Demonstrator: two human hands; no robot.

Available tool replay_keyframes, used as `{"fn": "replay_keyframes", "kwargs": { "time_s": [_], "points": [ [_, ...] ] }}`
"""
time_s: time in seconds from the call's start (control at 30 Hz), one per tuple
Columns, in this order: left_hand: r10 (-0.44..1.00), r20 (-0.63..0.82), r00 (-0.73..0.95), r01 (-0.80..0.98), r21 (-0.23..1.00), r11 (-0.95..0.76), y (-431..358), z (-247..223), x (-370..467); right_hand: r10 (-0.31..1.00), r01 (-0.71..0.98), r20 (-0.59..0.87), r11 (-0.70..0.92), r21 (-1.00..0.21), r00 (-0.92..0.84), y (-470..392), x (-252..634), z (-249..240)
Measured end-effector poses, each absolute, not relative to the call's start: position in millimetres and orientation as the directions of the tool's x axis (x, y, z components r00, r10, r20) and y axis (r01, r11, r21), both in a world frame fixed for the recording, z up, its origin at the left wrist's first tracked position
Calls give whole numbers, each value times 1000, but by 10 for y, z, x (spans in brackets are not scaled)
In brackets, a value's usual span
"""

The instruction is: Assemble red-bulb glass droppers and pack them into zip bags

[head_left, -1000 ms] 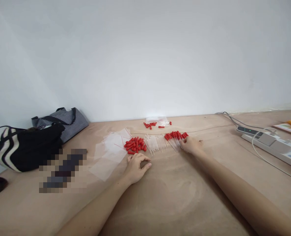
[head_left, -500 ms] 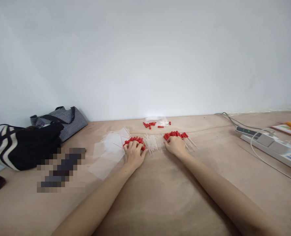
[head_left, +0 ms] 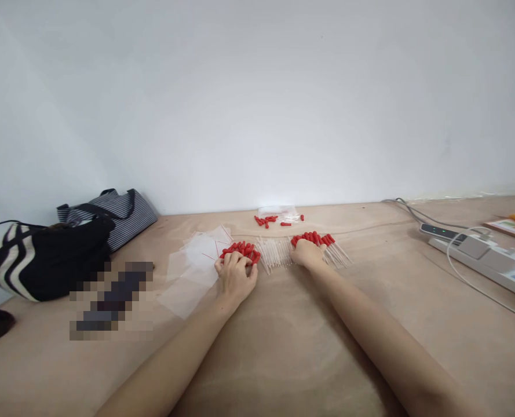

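Observation:
Small red rounded pieces (head_left: 241,249) lie in a pile, and my left hand (head_left: 235,279) rests on their near side. Its fingers curl over the closest of them, with the thumb on the right. Thin white sticks (head_left: 274,253) lie side by side between my two hands. My right hand (head_left: 308,255) is closed at the left end of a second group of red pieces (head_left: 316,238); its fingertips are hidden, so what they pinch does not show. More white sticks (head_left: 339,253) fan out below that group, to the right of the hand.
Translucent sheets or bags (head_left: 192,263) spread left of my left hand. Near the wall, loose red pieces (head_left: 266,220) lie by a clear plastic bag (head_left: 278,211). Fabric bags (head_left: 66,255) stand at left, beside a pixelated dark patch. A power strip (head_left: 483,258) with cables lies right.
My left hand has drawn slightly towards me, and more of the red pile shows. My right hand has turned a little in the same spot. The view has shifted slightly.

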State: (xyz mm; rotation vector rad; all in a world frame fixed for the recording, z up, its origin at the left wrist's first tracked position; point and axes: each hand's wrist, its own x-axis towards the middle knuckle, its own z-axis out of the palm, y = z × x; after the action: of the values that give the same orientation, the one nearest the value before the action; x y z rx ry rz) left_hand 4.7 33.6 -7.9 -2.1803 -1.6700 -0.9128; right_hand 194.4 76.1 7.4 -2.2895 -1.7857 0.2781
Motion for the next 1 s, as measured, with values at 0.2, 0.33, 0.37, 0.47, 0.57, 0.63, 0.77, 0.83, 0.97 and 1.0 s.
{"fn": "replay_keyframes", "kwargs": {
  "time_s": [0.2,0.33,0.37,0.47,0.57,0.63,0.77,0.83,0.97,1.0],
  "points": [
    [790,602,118,912,248,-325,169,-40,-70,973,925,53,-197,-324,226,687,1974,102],
    [791,530,306,831,257,-494,45,-56,-135,982,928,120,-94,-360,145,514,2079,130],
    [783,511,354,807,256,-532,15,-54,-144,984,928,139,-50,-369,108,447,2128,121],
    [766,460,448,755,265,-600,-51,-33,-156,966,914,245,169,-370,-80,213,2323,30],
    [774,437,458,746,285,-602,-70,-2,-151,879,857,375,416,-305,-293,2,2530,-117],
    [785,429,447,747,304,-591,-68,11,-144,846,831,399,480,-282,-353,-89,2635,-201],
    [793,384,473,735,324,-596,-75,-6,-126,858,818,382,473,-329,-342,-142,2719,-278],
    [789,361,497,727,323,-606,-77,-33,-112,872,807,374,455,-377,-317,-127,2706,-277],
    [782,361,508,711,337,-617,-45,-85,-74,887,777,355,440,-451,-297,-61,2598,-234],
    [783,364,504,709,343,-616,-30,-91,-62,896,779,340,423,-463,-284,-41,2560,-218]
  ]
}}
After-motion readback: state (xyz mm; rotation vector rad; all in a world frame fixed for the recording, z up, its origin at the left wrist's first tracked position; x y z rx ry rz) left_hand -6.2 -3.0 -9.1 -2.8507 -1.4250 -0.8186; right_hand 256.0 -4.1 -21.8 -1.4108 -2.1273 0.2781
